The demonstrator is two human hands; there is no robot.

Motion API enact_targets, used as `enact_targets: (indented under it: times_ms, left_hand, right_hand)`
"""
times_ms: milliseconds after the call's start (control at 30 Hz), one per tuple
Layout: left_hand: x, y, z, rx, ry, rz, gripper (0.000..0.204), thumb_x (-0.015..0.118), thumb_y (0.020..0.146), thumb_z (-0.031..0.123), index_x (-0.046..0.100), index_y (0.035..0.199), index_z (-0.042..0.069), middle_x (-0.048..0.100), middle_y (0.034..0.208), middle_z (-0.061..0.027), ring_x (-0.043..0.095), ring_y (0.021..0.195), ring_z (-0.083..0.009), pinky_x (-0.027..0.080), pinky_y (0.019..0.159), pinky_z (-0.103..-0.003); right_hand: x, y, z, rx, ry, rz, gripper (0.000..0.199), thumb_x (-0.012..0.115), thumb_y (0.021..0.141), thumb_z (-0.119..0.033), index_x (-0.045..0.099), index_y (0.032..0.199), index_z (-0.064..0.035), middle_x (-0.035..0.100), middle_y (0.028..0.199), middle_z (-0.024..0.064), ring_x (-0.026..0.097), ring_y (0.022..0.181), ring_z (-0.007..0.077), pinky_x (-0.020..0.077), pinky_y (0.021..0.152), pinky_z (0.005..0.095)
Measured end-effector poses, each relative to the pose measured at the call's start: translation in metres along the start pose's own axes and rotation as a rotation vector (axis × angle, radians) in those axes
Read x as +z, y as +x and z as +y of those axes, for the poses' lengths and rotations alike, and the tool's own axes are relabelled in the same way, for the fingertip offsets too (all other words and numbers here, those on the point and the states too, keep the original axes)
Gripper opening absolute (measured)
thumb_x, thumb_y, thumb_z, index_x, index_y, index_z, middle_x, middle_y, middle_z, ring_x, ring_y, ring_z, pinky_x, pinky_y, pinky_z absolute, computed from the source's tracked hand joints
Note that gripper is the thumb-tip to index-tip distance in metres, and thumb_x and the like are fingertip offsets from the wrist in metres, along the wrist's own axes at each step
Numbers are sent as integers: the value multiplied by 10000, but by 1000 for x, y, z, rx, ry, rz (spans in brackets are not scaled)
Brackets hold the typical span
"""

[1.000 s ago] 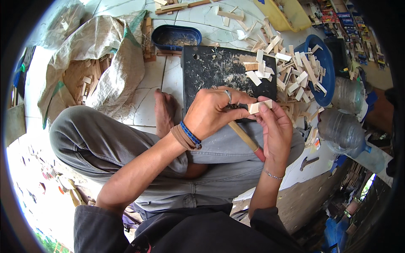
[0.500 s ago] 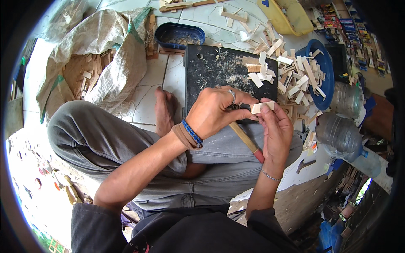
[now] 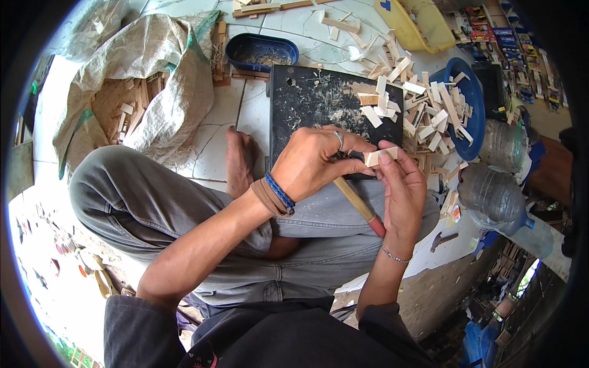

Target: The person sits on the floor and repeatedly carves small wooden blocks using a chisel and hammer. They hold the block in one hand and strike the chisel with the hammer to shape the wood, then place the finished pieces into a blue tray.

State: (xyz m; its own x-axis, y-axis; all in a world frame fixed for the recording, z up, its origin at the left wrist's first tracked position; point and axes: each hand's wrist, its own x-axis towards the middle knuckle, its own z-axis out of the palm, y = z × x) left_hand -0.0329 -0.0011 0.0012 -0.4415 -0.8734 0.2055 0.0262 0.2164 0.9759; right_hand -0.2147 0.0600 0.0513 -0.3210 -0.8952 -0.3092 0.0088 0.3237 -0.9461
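Note:
Between the thumb and fingers of my right hand (image 3: 402, 190) is a small pale wood block (image 3: 381, 157), held above my lap. My left hand (image 3: 316, 161) is closed, with thumb and forefinger tips against the block's left end. Something dark shows between those fingers. From under this hand a tool with a wooden handle (image 3: 356, 201) slants down to a red end beside my right wrist. Its head is hidden in the left hand, so its kind does not show. Just beyond both hands stands a black, scuffed work board (image 3: 313, 104) with shavings on it.
Several wood pieces (image 3: 423, 116) pile up on the board's right and against a blue basin (image 3: 472, 107). A dark blue tub (image 3: 261, 38), a woven sack (image 3: 184, 73) and a yellow container (image 3: 442, 37) lie beyond. Clear plastic bottles (image 3: 491, 190) and a hammer (image 3: 443, 241) are at right.
The wood block has tilted slightly, its right end a little higher, as the right fingers shift. Both hands otherwise keep their places.

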Motion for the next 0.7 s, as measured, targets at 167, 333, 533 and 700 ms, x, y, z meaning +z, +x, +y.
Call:
enact_targets:
  times_ms: [167,333,533,700]
  left_hand:
    - [-1,0,0,-4,-26,-1,263,842,833,142,773,1058,25,781,1061,-124,756,980,-269,591,852,-353]
    - [-2,1,1,-28,-24,-12,264,845,834,134,771,1065,28,780,1052,-128,756,971,-269,584,843,-345]
    - [-17,9,8,-86,-45,-161,426,848,847,97,705,1243,28,759,1148,-101,741,985,-220,576,862,-327]
    - [-56,28,11,-240,-267,-140,488,767,930,59,609,1390,19,688,1306,-70,655,1173,-154,546,987,-316]
  right_hand:
    - [4,0,-4,-27,-1,-1,263,707,996,-106,687,1214,39,736,1022,59,644,873,77,471,782,234]
    - [7,0,-5,-38,-33,26,218,727,978,-102,707,1158,21,745,961,40,636,831,59,452,740,219]
    - [12,6,-8,-34,-49,15,199,733,973,-94,704,1135,17,751,966,61,683,852,88,508,773,224]
    - [17,11,-8,-12,-10,-1,197,747,958,-98,716,1128,-4,742,911,33,674,827,64,490,742,210]
